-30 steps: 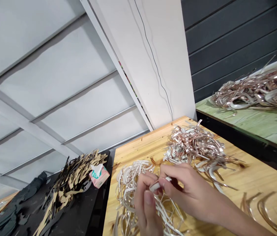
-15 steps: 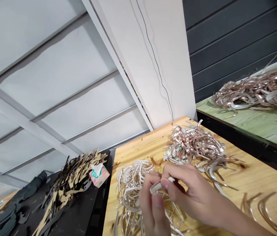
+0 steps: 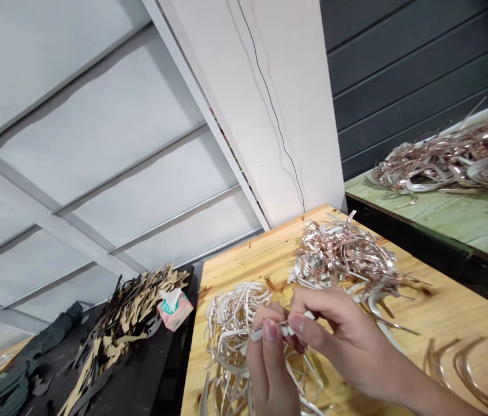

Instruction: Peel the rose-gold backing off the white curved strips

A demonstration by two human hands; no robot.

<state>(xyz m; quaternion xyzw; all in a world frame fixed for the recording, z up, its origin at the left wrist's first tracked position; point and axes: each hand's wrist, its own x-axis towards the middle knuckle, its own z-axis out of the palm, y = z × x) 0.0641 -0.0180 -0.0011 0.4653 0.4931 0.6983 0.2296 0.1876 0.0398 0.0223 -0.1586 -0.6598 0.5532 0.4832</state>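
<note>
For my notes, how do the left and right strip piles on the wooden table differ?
The left pile looks mostly whitish; the right pile is largely shiny copper. The left pile spreads in loose loops; the right pile looks denser. Both lie tangled on the wooden table.

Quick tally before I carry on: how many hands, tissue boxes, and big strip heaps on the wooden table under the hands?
Hands: 2 (left hand, right hand)
Tissue box: 1
Big strip heaps: 2 (whitish heap, rose-gold heap)
Total: 5
</note>
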